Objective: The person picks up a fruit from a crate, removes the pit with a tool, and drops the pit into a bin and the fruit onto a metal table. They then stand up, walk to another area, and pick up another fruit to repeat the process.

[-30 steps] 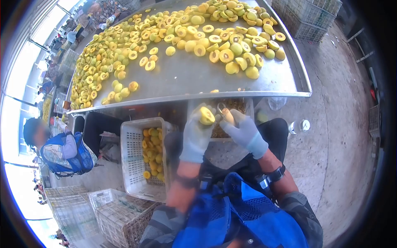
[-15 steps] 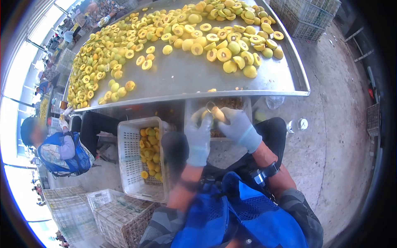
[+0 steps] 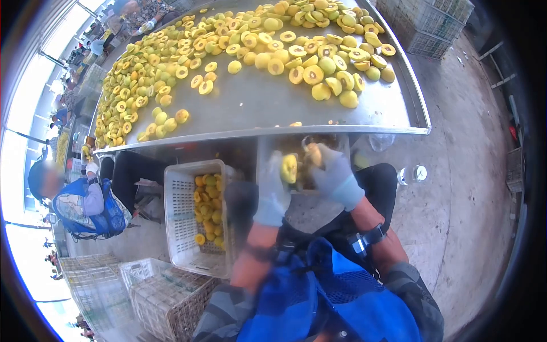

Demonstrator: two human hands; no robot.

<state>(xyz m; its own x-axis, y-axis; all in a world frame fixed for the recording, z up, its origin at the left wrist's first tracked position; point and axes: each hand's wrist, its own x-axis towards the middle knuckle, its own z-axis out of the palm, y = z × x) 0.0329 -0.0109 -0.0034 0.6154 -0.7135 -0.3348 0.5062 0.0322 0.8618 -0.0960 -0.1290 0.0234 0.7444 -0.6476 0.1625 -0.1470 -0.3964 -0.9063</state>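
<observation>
- Steel makes up the table (image 3: 259, 105), whose raised near edge runs left to right just beyond both hands; bare metal lies between that edge and the heap of cut fruit (image 3: 250, 43).
- Below the hands, tucked partly under the edge, sits a pale box (image 3: 344, 146); its inside is blurred.
- Room on the left is tighter: a dark-trousered leg, then a white crate (image 3: 183, 219) with yellow fruit (image 3: 209, 208) heaped in its far right part.
- Room on the right is wider: past the right knee (image 3: 378, 178) the concrete floor (image 3: 470, 188) runs open, apart from a clear jar (image 3: 419, 173) near the knee and a plastic bag (image 3: 380, 141) by the table.
- One fruit half (image 3: 289, 168) is in the left hand, near side of the table edge, above the box. Its long axis runs near to far, and its cut face turns right.
- Gloved, the left hand (image 3: 273, 191) has its fingers curled partly closed round that half.
- Also gloved, the right hand (image 3: 336, 181) grips a small looped tool (image 3: 314, 153), fingers closed on its handle. The blurred loop points far and slightly left; a narrow gap separates tool and fruit.
</observation>
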